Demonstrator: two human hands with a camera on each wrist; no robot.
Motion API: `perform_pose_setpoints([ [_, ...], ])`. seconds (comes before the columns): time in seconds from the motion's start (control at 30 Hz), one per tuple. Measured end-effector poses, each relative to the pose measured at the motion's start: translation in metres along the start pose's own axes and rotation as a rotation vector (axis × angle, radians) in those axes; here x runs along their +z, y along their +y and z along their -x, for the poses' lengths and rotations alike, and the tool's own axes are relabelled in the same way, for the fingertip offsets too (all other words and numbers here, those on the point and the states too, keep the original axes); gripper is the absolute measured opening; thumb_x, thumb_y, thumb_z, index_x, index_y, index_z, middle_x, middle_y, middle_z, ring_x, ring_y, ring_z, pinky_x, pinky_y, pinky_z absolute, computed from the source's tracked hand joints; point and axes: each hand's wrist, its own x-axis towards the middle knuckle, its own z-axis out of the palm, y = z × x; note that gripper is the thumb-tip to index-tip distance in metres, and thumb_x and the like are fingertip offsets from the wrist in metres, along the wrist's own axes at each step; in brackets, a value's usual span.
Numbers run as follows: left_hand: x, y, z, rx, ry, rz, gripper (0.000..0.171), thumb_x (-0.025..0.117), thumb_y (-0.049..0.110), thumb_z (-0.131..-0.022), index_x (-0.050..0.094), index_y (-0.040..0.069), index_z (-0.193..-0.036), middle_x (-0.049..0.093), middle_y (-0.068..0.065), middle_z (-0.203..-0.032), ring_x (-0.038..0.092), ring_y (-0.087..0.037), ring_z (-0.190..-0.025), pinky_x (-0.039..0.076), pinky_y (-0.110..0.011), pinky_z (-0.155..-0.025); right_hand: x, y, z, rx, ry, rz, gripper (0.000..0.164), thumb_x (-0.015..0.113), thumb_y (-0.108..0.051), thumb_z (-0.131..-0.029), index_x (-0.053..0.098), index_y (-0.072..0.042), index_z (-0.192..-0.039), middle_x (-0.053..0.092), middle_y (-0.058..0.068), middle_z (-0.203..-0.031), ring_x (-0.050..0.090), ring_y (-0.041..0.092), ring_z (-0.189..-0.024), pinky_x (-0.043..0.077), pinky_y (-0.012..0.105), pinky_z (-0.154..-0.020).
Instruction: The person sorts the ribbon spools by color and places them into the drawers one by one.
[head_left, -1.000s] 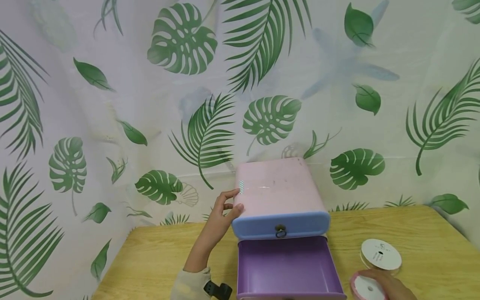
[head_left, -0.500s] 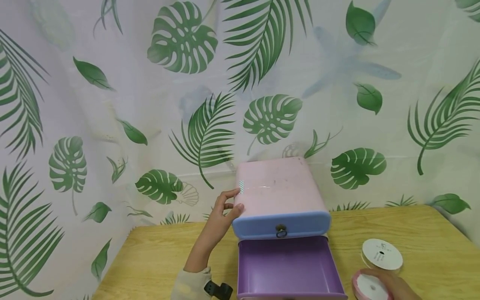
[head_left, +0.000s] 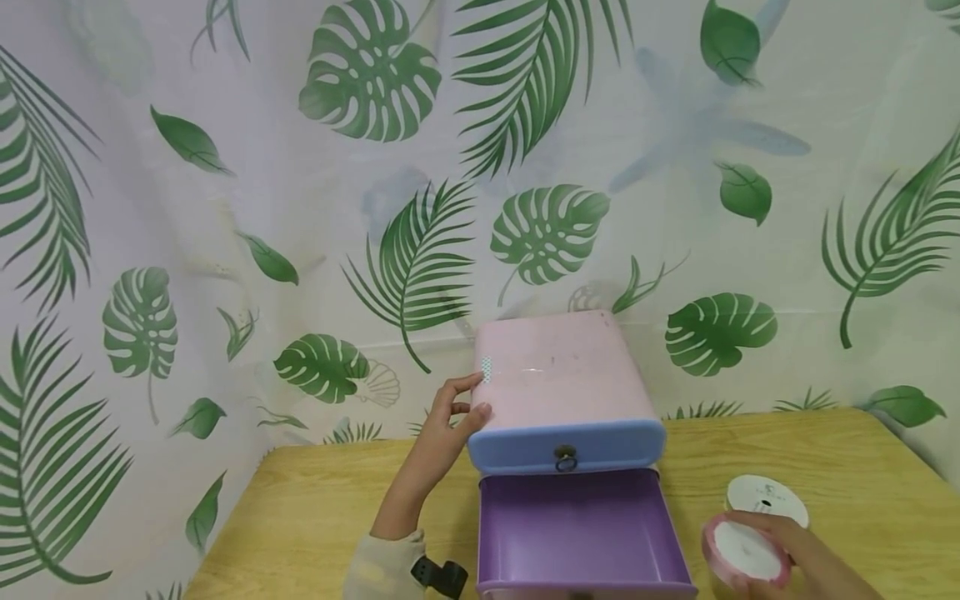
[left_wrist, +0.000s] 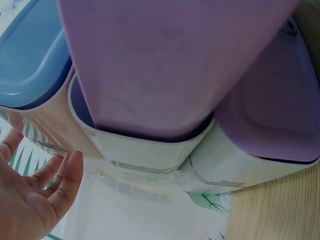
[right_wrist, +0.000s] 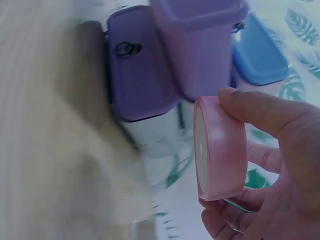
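The right hand (head_left: 808,552), lower right of the head frame, has its grip pinched on a pink ribbon roll (head_left: 750,550). The roll sits right of the extended purple drawer (head_left: 577,533), partly covering a white spool (head_left: 765,493) on the tabletop (head_left: 322,500). The left hand (head_left: 444,429), lower centre, grip slack, touches the pink cabinet's (head_left: 555,375) left edge.

You are finding nothing readable: the white spool (head_left: 753,493), right of the purple drawer (head_left: 581,537), is carrying print (head_left: 771,492) too small to make out.
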Motion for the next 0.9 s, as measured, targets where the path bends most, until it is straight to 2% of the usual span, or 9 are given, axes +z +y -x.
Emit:
perform_pose_setpoints([
  [0.03, 0.000, 0.001, 0.000, 0.001, 0.000, 0.001, 0.052, 0.056, 0.038, -0.095, 0.041, 0.027, -0.143, 0.031, -0.004, -0.150, 0.043, -0.027, -0.119, 0.046, -0.032, -0.082, -0.003, -0.005, 0.001, 0.033, -0.014, 0.013, 0.056, 0.071, -0.020, -0.086, 0.048, -0.006, -0.136, 0.050, -0.021, -0.121, 0.038, -0.018, -0.093, 0.044, 0.015, -0.068],
  [0.07, 0.000, 0.001, 0.000, 0.001, 0.001, 0.002, 0.052, 0.056, 0.038, -0.095, 0.041, 0.027, -0.143, 0.032, -0.004, -0.150, 0.043, -0.027, -0.118, 0.046, -0.032, -0.082, -0.005, -0.009, 0.002, 0.035, -0.012, 0.026, 0.057, 0.070, -0.020, -0.087, 0.046, -0.003, -0.136, 0.051, -0.017, -0.121, 0.038, -0.017, -0.092, 0.045, 0.016, -0.067],
  [0.13, 0.001, 0.002, 0.000, 0.000, 0.005, 0.005, 0.052, 0.056, 0.037, -0.094, 0.041, 0.026, -0.143, 0.032, -0.005, -0.149, 0.043, -0.027, -0.118, 0.047, -0.033, -0.082, -0.008, -0.015, 0.002, 0.016, -0.011, 0.022, 0.056, 0.069, -0.018, -0.088, 0.045, -0.004, -0.136, 0.051, -0.017, -0.121, 0.039, -0.017, -0.093, 0.045, 0.016, -0.067],
  [0.23, 0.001, 0.003, 0.000, 0.000, 0.011, 0.004, 0.052, 0.056, 0.037, -0.094, 0.042, 0.026, -0.143, 0.033, -0.006, -0.148, 0.044, -0.027, -0.118, 0.047, -0.034, -0.083, -0.008, -0.022, 0.002, -0.072, 0.075, 0.021, 0.056, 0.072, -0.012, -0.084, 0.049, -0.012, -0.135, 0.046, -0.031, -0.117, 0.042, -0.015, -0.094, 0.045, 0.017, -0.066],
  [0.27, 0.001, 0.002, 0.000, 0.000, 0.013, 0.003, 0.052, 0.057, 0.037, -0.094, 0.042, 0.026, -0.143, 0.033, -0.006, -0.148, 0.044, -0.027, -0.118, 0.048, -0.034, -0.083, -0.008, -0.025, 0.002, -0.110, 0.107, 0.020, 0.058, 0.074, -0.009, -0.082, 0.050, -0.013, -0.134, 0.045, -0.033, -0.116, 0.043, -0.014, -0.094, 0.044, 0.017, -0.066],
  [0.33, 0.001, 0.002, 0.000, -0.001, 0.012, 0.003, 0.052, 0.056, 0.036, -0.094, 0.042, 0.026, -0.143, 0.033, -0.006, -0.148, 0.044, -0.027, -0.118, 0.048, -0.034, -0.083, -0.008, -0.030, 0.003, -0.130, 0.151, 0.027, 0.060, 0.076, -0.008, -0.079, 0.051, -0.016, -0.133, 0.043, -0.035, -0.117, 0.044, -0.013, -0.095, 0.044, 0.017, -0.066],
  [0.57, 0.000, 0.000, -0.001, -0.006, 0.003, -0.004, 0.053, 0.056, 0.038, -0.095, 0.041, 0.024, -0.144, 0.032, -0.008, -0.149, 0.044, -0.028, -0.118, 0.048, -0.034, -0.083, -0.016, -0.059, 0.003, -0.060, 0.166, 0.088, 0.058, 0.076, -0.019, -0.082, 0.050, -0.020, -0.133, 0.047, -0.030, -0.117, 0.045, -0.010, -0.093, 0.044, 0.020, -0.064],
  [0.7, 0.000, 0.001, 0.000, -0.009, 0.002, -0.006, 0.053, 0.056, 0.038, -0.095, 0.041, 0.024, -0.144, 0.032, -0.008, -0.149, 0.044, -0.028, -0.118, 0.048, -0.034, -0.083, -0.016, -0.073, 0.000, -0.147, 0.210, 0.109, 0.062, 0.079, -0.016, -0.078, 0.052, -0.022, -0.133, 0.051, -0.026, -0.119, 0.047, -0.010, -0.097, 0.045, 0.020, -0.065],
  [0.9, 0.001, 0.002, -0.001, -0.008, 0.006, 0.006, 0.053, 0.057, 0.037, -0.094, 0.041, 0.025, -0.143, 0.032, -0.006, -0.149, 0.043, -0.027, -0.118, 0.047, -0.033, -0.082, -0.017, -0.095, -0.006, -0.184, 0.225, 0.142, 0.065, 0.082, -0.023, -0.076, 0.052, -0.030, -0.133, 0.054, -0.021, -0.122, 0.044, -0.012, -0.106, 0.045, 0.016, -0.073],
])
